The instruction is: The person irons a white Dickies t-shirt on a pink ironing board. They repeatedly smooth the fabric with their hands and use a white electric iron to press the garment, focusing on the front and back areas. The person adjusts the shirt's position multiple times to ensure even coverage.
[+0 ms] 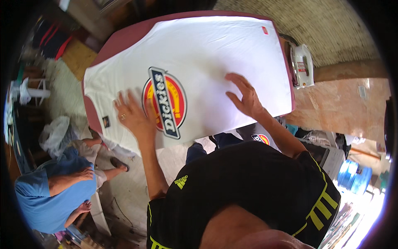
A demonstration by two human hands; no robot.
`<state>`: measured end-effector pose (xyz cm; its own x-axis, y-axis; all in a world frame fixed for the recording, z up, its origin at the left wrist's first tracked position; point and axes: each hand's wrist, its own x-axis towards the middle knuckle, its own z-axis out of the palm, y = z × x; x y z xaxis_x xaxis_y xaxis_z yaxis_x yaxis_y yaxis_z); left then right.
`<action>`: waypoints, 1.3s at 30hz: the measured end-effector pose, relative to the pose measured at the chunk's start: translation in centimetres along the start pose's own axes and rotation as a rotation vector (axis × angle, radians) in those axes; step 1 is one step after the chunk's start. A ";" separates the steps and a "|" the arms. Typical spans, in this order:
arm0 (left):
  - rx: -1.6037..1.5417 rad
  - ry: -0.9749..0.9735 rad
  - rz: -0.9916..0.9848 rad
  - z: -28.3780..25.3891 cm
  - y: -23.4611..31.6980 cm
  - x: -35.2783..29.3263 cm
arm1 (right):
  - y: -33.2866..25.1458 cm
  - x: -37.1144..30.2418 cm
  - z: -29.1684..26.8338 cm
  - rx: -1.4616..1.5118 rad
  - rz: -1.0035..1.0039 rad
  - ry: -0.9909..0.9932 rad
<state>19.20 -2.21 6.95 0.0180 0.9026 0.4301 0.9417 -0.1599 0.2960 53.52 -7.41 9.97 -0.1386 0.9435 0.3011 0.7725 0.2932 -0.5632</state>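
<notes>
A white shirt (207, 50) lies spread over a padded board with a maroon cover (128, 39). A round red, yellow and dark blue print (181, 95) sits on the shirt, and a small dark label (106, 121) is near its left edge. My left hand (134, 114), a ring on one finger, is over the cloth just left of the print with its fingers spread and slightly blurred. Over the right half of the shirt is my right hand (245, 97), fingers apart and holding nothing; whether it touches the cloth I cannot tell.
A white iron (304, 66) stands at the board's right end. At the lower left sits a person in a blue shirt (58, 195), near a clear plastic bag (58, 133). A dark printed cloth (255, 135) hangs below the board's near edge. Blue water jugs (354, 176) stand at the right.
</notes>
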 end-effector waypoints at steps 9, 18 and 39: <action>-0.141 -0.228 0.510 13.6 18.7 8.7 | 15.9 5.3 -3.6 -0.496 -0.060 0.034; 0.117 -0.245 0.418 19.6 26.8 15.8 | 29.7 11.5 -10.7 -0.696 -0.103 0.260; 0.078 -0.307 0.428 19.4 26.2 16.4 | 27.0 -2.7 -26.6 -0.296 0.672 0.163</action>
<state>50.68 16.22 5.19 0.4930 0.8403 0.2256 0.8504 -0.5202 0.0789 91.26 -6.18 14.47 0.4975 0.8630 0.0881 0.7958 -0.4136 -0.4422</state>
